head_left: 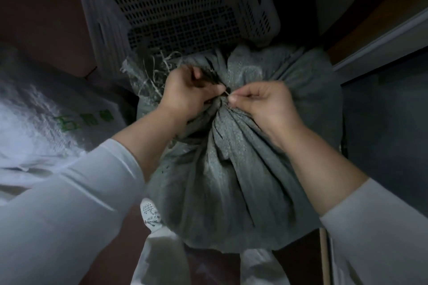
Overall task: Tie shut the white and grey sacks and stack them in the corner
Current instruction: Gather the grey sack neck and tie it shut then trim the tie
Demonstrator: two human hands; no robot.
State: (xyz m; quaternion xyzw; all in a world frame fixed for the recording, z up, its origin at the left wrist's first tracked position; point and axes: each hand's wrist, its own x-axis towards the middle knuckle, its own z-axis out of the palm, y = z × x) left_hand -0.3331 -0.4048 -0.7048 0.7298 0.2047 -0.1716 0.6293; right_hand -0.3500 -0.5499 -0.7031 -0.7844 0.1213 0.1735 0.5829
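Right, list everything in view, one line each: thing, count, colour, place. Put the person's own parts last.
grey sack: one, grey, centre, neck gathered under both hands
tie string: one, pale, thin, at the gathered neck
white sack: one, white with green print, left
plastic crate: one, white, perforated, behind the grey sack
shoe: one, white, below the grey sack
floor: dark reddish brown, upper left
left hand: one, gripping the neck
right hand: one, pinching the string
sleeves: two, white, bottom corners
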